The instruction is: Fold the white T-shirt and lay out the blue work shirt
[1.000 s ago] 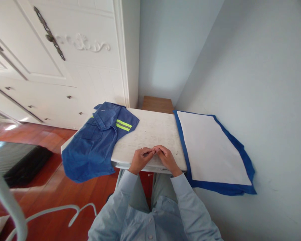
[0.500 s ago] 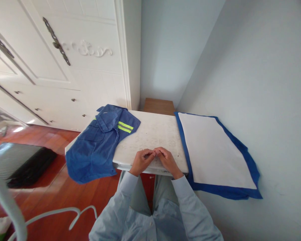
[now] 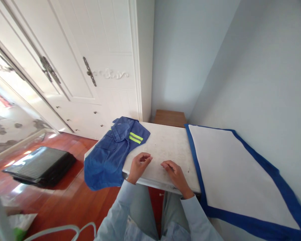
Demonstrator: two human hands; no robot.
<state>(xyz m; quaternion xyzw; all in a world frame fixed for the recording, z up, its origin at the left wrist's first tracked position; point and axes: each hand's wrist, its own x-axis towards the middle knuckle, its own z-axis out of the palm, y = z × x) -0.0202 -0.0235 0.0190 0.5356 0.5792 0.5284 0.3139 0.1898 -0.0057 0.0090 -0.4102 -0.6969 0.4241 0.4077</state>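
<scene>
White surface (image 3: 165, 150) is seen beside a wardrobe (image 3: 90, 83). Near its front edge, the left hand (image 3: 138, 164) and right hand (image 3: 175, 172) are rested apart, fingers loosely curled, nothing held. Left of the left hand, a shirt (image 3: 112, 150) is draped over the surface's edge.

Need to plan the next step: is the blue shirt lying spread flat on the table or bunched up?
Bunched, not flat. The blue shirt is loosely crumpled at the table's left end, one striped sleeve on top, its lower part hanging over the edge.
</scene>
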